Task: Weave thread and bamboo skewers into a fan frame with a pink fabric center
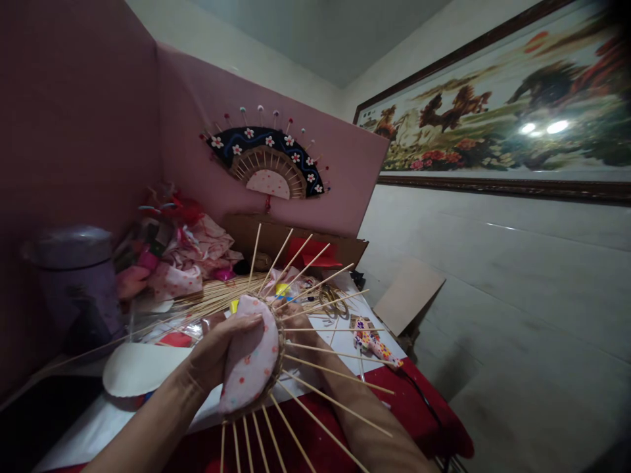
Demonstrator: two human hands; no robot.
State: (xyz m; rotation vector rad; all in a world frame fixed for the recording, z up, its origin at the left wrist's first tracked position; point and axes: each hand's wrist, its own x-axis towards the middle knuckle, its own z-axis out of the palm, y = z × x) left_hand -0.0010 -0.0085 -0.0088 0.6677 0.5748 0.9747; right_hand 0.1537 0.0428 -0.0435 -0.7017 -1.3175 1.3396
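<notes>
My left hand (pixel 211 351) grips a half-round fan base (pixel 249 355) covered in pale pink cloth with small red dots, its thumb lying on the front face. Thin wooden sticks (pixel 340 374) radiate from the curved edge, which has a brown braided trim. My right hand (pixel 292 316) is at the upper part of that edge, behind several sticks. Its fingers are mostly hidden, so whether they pinch the trim cannot be made out.
A finished dark fan with white flowers (pixel 270 141) hangs on the pink board. Loose sticks (pixel 211 295), a heap of cloth (pixel 207 240), a white paper plate (pixel 142 368) and a purple canister (pixel 79 289) stand left. Rightward lie golden rings (pixel 334 303) and a patterned glue gun (pixel 374 343).
</notes>
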